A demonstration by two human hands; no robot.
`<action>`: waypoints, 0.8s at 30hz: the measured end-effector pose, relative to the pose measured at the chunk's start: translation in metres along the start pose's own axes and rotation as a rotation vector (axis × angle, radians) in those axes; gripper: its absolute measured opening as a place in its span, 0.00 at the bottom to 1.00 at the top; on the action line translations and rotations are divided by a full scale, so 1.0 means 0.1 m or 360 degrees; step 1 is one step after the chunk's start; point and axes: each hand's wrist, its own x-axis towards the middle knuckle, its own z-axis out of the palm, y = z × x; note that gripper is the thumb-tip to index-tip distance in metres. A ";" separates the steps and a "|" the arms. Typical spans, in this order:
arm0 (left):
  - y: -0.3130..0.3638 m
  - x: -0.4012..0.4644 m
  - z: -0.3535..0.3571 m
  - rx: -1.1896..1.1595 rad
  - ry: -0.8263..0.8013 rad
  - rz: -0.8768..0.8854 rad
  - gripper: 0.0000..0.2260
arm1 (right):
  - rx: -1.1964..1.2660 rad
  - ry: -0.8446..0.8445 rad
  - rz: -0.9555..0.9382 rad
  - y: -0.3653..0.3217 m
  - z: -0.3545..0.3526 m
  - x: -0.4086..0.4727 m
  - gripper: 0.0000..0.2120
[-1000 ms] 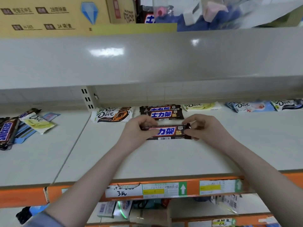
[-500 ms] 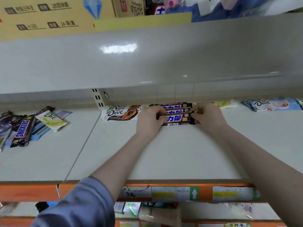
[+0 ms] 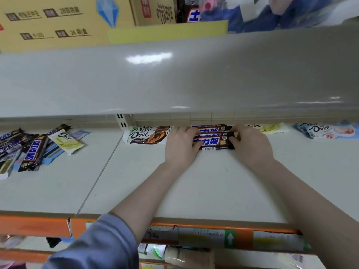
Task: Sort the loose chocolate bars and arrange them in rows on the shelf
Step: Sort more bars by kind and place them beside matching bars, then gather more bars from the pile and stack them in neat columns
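The grey shelf [image 3: 204,191] spans the full width of the head view, with an orange price rail [image 3: 244,232] along its front edge and the underside of an upper shelf [image 3: 174,78] overhanging it. Yellow cardboard cartons [image 3: 58,22] stand on that upper shelf. At the far left of the shelf lies a loose heap of bars [image 3: 29,150], mixed Snickers and Dove wrappers, overlapping at varied angles. Against the back wall, a brown-and-white Dove bar [image 3: 147,135] lies flat, just left of the hands; a yellow Dove bar [image 3: 272,128] and a blue-and-pink Dove bar [image 3: 328,131] lie to the right. Centre rear, three dark Snickers bars [image 3: 212,136] lie side by side in a row, touching. The left hand [image 3: 179,146] grips the left end of the nearest bar [image 3: 213,143], fingers curled over it. The right hand [image 3: 250,145] pinches its right end. That bar lies on the shelf, against the bar behind.
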 end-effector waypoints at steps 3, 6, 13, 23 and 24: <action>0.04 -0.10 -0.11 0.0136 -0.0025 -0.0046 0.13 | -0.0203 -0.0026 -0.0121 -0.08 -0.04 -0.13 0.12; 0.04 -0.32 -0.26 0.0280 -0.0054 -0.0173 0.15 | -0.0266 -0.0054 -0.0239 -0.20 -0.03 -0.36 0.12; -0.29 -1.00 -0.69 0.0405 -0.0137 -0.0595 0.20 | -0.0268 -0.0170 -0.0403 -0.76 0.16 -0.91 0.16; -1.65 -1.92 -1.71 0.0405 -0.0068 -0.0750 0.22 | -0.0176 -0.0150 -0.0461 -2.32 0.79 -1.53 0.19; -1.84 -2.03 -1.83 0.0423 -0.0067 -0.0768 0.22 | -0.0164 -0.0158 -0.0463 -2.51 0.87 -1.59 0.19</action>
